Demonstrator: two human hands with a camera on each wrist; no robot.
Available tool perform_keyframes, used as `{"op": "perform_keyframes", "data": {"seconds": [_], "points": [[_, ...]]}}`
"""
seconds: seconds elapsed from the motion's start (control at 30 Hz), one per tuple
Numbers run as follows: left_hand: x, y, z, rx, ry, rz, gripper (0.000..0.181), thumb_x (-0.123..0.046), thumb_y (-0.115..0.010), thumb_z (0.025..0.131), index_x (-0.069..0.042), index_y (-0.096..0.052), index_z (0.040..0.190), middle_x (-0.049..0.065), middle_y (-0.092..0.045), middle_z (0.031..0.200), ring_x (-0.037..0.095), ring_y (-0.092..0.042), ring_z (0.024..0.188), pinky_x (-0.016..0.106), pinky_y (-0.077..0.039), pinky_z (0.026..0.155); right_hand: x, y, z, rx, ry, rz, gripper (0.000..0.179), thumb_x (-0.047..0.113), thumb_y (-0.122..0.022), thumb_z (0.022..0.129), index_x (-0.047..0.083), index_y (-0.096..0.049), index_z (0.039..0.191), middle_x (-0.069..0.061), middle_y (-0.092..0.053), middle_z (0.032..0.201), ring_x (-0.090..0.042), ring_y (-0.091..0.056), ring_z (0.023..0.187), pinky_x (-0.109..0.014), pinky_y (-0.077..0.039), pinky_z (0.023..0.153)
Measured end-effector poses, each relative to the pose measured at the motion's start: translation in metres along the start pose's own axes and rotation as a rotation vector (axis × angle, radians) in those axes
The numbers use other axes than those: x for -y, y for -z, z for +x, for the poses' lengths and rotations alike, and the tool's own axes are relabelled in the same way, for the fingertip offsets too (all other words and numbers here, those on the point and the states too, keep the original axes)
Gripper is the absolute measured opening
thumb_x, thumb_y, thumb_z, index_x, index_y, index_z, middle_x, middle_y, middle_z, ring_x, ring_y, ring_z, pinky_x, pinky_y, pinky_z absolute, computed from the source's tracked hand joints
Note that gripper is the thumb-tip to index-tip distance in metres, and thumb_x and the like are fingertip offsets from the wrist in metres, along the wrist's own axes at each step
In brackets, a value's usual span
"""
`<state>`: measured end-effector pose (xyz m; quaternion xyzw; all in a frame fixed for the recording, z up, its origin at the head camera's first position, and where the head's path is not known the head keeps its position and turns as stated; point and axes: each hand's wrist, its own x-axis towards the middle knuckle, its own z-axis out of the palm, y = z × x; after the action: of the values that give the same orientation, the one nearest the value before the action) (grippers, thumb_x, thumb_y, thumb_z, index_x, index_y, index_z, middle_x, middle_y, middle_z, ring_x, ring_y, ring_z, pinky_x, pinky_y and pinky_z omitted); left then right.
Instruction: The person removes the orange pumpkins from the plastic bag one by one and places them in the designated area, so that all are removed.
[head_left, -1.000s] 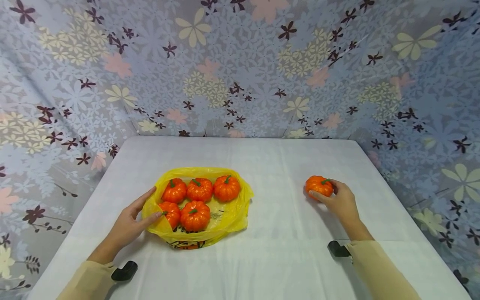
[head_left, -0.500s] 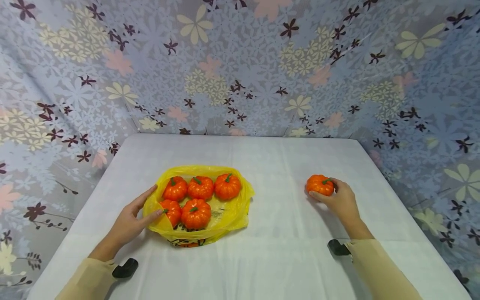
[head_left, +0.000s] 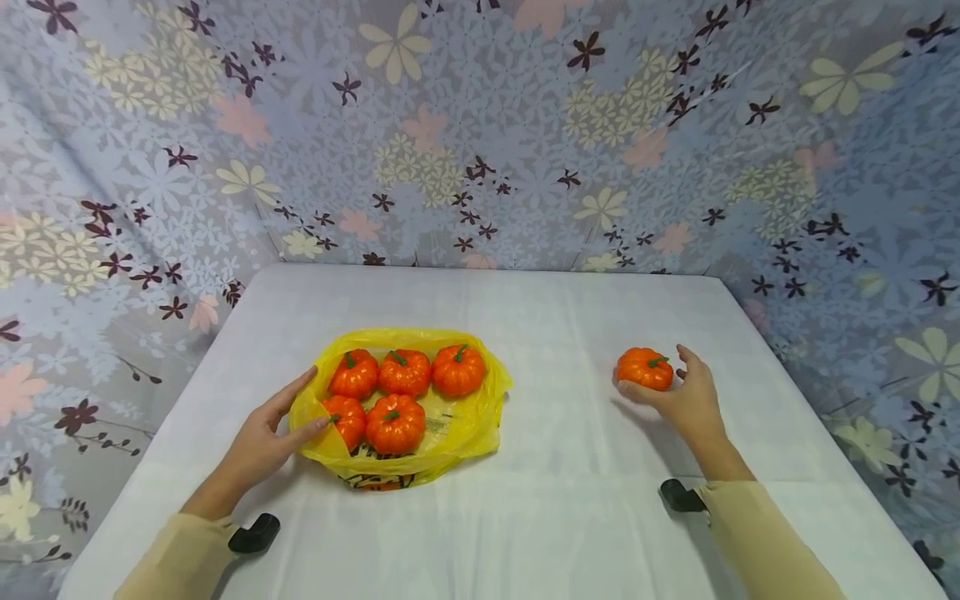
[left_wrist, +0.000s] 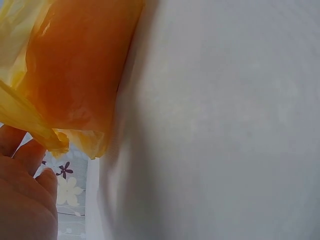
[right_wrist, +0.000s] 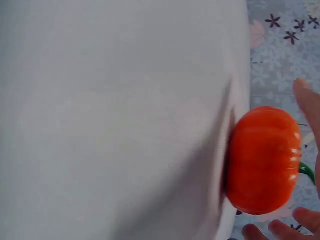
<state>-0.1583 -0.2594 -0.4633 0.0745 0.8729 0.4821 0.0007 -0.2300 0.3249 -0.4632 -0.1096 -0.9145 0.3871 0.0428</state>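
Left hand [head_left: 261, 440] holds yellow bag [head_left: 471, 427] bearing illegible print [head_left: 375, 481].

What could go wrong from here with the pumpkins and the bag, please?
The lone pumpkin could roll if the right hand, spread around it, nudges its rounded side. The left hand holds the edge of the thin yellow bag, so a pull might tear it or shift the five pumpkins inside.

White table [head_left: 562, 458], floral fabric [head_left: 480, 108] on 3 sides
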Motion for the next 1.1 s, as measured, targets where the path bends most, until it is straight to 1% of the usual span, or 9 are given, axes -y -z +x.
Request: {"op": "perform_keyframes", "data": {"seconds": [0.1, 0.2, 0.4, 0.53, 0.67, 0.73, 0.87, 0.97, 1.1], "points": [[0.002, -0.001, 0.000, -0.001, -0.001, -0.003, 0.076, -0.028, -0.072, 0.095, -0.020, -0.033, 0.159, 0.009, -0.030, 0.163, 0.043, -0.021, 0.148, 0.074, -0.019, 0.110, 0.004, 0.005, -0.002, -0.043, 0.015, 0.006, 0.127, 0.055, -0.085, 0.075, 0.002, -0.008, 0.161, -0.032, -0.017, 0.159, -0.052, -0.031, 0.138, -0.067, -0.037, 0.105], [0.003, -0.001, 0.000, -0.001, -0.002, -0.009, 0.077, -0.028, -0.073, 0.094, -0.020, -0.033, 0.159, 0.009, -0.030, 0.163, 0.042, -0.021, 0.148, 0.074, -0.020, 0.110, 0.008, 0.010, -0.003, -0.071, 0.045, -0.020, 0.126, 0.055, -0.084, 0.076, 0.003, -0.007, 0.161, -0.031, -0.016, 0.159, -0.051, -0.030, 0.139, -0.068, -0.035, 0.105], [0.002, -0.001, 0.000, 0.001, -0.018, -0.020, 0.076, -0.026, -0.073, 0.095, -0.018, -0.033, 0.159, 0.010, -0.030, 0.162, 0.042, -0.021, 0.148, 0.073, -0.019, 0.111, 0.020, 0.013, -0.004, -0.094, 0.105, -0.064, 0.128, 0.056, -0.086, 0.072, 0.005, -0.011, 0.161, -0.030, -0.019, 0.159, -0.049, -0.028, 0.140, -0.070, -0.032, 0.106], [0.000, -0.001, 0.000, 0.001, -0.017, -0.020, 0.076, -0.027, -0.072, 0.095, -0.018, -0.033, 0.159, 0.009, -0.030, 0.162, 0.042, -0.020, 0.149, 0.073, -0.018, 0.111, 0.035, 0.012, -0.005, -0.117, 0.146, -0.052, 0.130, 0.060, -0.088, 0.067, 0.011, -0.015, 0.162, -0.025, -0.022, 0.160, -0.046, -0.027, 0.142, -0.072, -0.031, 0.106], [-0.002, 0.000, -0.001, 0.001, 0.002, -0.014, 0.076, -0.029, -0.071, 0.095, -0.019, -0.033, 0.159, 0.010, -0.029, 0.163, 0.043, -0.020, 0.148, 0.075, -0.018, 0.110, 0.049, 0.009, -0.008, -0.124, 0.174, -0.026, 0.129, 0.062, -0.088, 0.066, 0.014, -0.018, 0.162, -0.022, -0.025, 0.160, -0.044, -0.028, 0.143, -0.072, -0.031, 0.106], [-0.002, 0.000, -0.001, 0.004, 0.012, -0.007, 0.076, -0.030, -0.071, 0.095, -0.020, -0.032, 0.160, 0.010, -0.029, 0.163, 0.044, -0.020, 0.148, 0.076, -0.018, 0.109, 0.055, 0.006, -0.009, -0.130, 0.197, -0.023, 0.128, 0.061, -0.088, 0.065, 0.013, -0.020, 0.162, -0.022, -0.028, 0.159, -0.043, -0.029, 0.142, -0.070, -0.032, 0.107], [-0.002, 0.000, -0.001, 0.007, 0.012, 0.001, 0.076, -0.031, -0.071, 0.095, -0.020, -0.032, 0.160, 0.010, -0.029, 0.163, 0.044, -0.020, 0.148, 0.076, -0.018, 0.109, 0.063, 0.001, -0.009, -0.130, 0.236, -0.015, 0.126, 0.060, -0.089, 0.065, 0.012, -0.023, 0.161, -0.020, -0.032, 0.157, -0.041, -0.032, 0.141, -0.068, -0.034, 0.107], [-0.002, 0.000, 0.000, 0.000, 0.009, 0.000, 0.076, -0.031, -0.071, 0.095, -0.020, -0.032, 0.159, 0.010, -0.029, 0.163, 0.043, -0.019, 0.148, 0.075, -0.017, 0.109, 0.069, -0.004, -0.009, -0.108, 0.256, 0.001, 0.124, 0.061, -0.088, 0.066, 0.013, -0.024, 0.161, -0.020, -0.032, 0.157, -0.040, -0.032, 0.141, -0.067, -0.033, 0.107], [-0.003, 0.000, 0.000, 0.004, 0.025, -0.003, 0.076, -0.032, -0.071, 0.095, -0.020, -0.032, 0.160, 0.011, -0.028, 0.163, 0.044, -0.019, 0.149, 0.076, -0.018, 0.109, 0.076, -0.010, -0.008, -0.090, 0.266, 0.020, 0.123, 0.061, -0.088, 0.066, 0.013, -0.025, 0.161, -0.019, -0.032, 0.157, -0.040, -0.032, 0.141, -0.067, -0.034, 0.107]]}}
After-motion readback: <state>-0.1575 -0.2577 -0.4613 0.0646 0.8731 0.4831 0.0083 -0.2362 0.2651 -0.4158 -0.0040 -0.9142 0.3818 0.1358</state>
